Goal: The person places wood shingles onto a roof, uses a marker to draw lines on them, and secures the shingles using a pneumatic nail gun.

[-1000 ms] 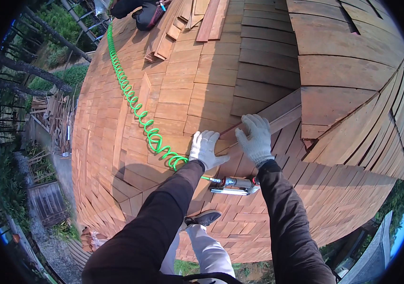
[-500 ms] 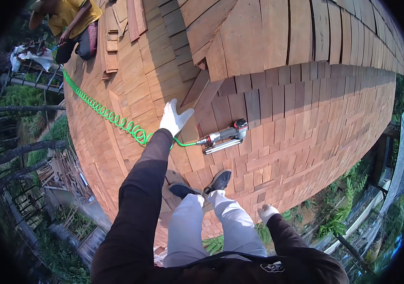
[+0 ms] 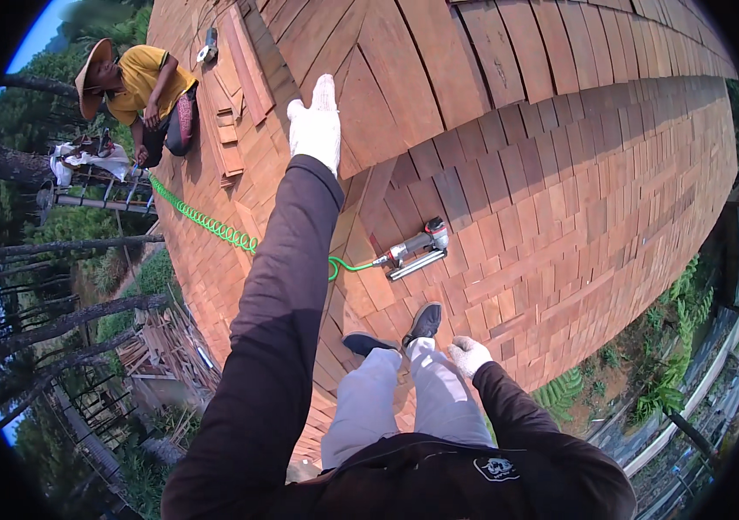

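Note:
My left hand (image 3: 316, 121), in a white glove, reaches up to the angled wooden shingles (image 3: 391, 87) of the raised roof ridge, fingers extended against or just over them, holding nothing visible. My right hand (image 3: 469, 355), gloved too, hangs low beside my right leg with its fingers curled and nothing visible in them. A pneumatic nail gun (image 3: 413, 247) lies on the shingles between my hands, joined to a coiled green hose (image 3: 200, 217) that runs left, partly behind my left arm. My shoes (image 3: 424, 322) stand on the sloping roof below the gun.
A co-worker (image 3: 140, 95) in a yellow shirt and wide hat crouches at upper left, beside loose shingles (image 3: 248, 65) and a power tool (image 3: 208, 48). A scaffold (image 3: 101, 199) with white sacks adjoins that edge. The roof drops away to trees, stacked timber and ground below.
My left hand has moved up onto the raised ridge. My right hand left the shingle area for my side, then rose slightly. The view has swung, showing more of the co-worker.

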`<state>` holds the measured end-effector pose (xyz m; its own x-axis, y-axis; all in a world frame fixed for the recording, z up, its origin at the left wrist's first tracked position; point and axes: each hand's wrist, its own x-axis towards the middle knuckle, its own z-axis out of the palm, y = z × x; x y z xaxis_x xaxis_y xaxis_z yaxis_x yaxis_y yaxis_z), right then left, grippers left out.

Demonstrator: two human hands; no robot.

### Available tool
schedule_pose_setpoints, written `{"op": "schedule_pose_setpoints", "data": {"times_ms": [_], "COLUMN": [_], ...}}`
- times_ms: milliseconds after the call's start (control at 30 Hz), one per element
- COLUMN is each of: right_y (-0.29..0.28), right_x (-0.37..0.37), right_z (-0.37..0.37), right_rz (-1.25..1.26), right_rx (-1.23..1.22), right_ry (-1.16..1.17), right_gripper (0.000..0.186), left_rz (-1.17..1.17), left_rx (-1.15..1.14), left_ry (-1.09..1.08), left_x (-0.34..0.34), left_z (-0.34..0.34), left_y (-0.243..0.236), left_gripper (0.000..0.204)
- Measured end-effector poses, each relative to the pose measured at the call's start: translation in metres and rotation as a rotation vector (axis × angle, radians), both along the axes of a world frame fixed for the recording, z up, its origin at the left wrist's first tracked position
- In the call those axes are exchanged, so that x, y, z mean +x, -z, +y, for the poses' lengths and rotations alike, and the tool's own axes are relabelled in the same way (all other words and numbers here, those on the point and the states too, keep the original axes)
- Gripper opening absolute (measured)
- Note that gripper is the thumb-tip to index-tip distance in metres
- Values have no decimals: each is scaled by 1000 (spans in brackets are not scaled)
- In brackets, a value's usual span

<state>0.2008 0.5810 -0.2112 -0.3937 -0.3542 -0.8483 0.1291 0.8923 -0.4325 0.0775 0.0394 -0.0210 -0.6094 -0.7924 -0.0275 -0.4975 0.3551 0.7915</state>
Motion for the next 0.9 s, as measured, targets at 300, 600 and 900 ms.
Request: {"op": "schedule_pose_setpoints", "data": {"times_ms": [300,600,900], "right_y": [-57,-33,-74], "right_x": [-28,-10,-27], "right_z": [-14,68,38], "right_rz": [-60,-27,-17], "right_rx": [47,295,178], "right_ry": [-42,-130,72], "right_gripper": [57,63,56], "left_rz": [268,70,-127], "left_rx": [262,-123,35], "left_ry": [-275,-45,-248], "left_x": [6,16,18], "left_z": [-34,-61,-38], "left_y": [52,75,57], "left_gripper": [65,51,73]}}
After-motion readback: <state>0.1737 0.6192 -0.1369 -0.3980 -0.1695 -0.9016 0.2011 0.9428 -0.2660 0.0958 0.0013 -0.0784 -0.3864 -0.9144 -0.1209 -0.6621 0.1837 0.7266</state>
